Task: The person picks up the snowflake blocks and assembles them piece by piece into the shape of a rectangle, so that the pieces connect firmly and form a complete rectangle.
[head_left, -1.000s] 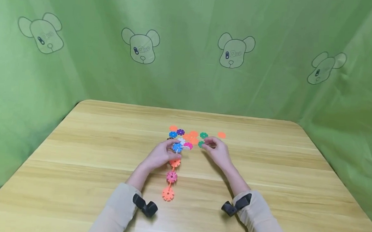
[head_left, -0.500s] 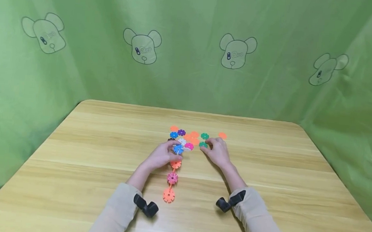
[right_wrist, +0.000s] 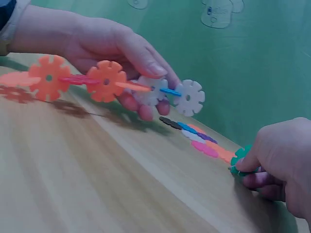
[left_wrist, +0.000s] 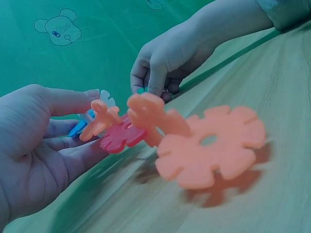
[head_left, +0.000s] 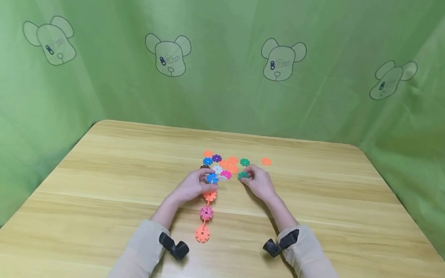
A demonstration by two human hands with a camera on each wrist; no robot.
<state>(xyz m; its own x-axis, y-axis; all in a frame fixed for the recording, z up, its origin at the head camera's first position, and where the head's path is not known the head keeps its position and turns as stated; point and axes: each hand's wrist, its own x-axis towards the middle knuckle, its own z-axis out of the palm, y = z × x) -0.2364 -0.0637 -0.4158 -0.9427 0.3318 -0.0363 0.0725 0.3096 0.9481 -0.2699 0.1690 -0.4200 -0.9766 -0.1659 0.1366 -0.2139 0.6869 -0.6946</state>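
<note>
My left hand holds a chain of interlocked snowflake discs near its far end, thumb and fingers around a white disc. Beyond the grip come a blue disc and a white end disc. Orange and pink discs trail toward the person, low over the table, with an orange end disc nearest. To the right, my right hand pinches a green snowflake disc between thumb and fingers at the table. Those fingers partly hide the disc.
Behind the hands, loose discs lie flat in a cluster: orange, purple, blue, white and pink. Another green disc is just beyond my right hand. One orange disc sits apart at right. A green curtain surrounds the wooden table.
My right hand's fingers have closed on the nearer green disc, which now looks slightly shifted toward the person. My left hand and the chain stay nearly in place.
</note>
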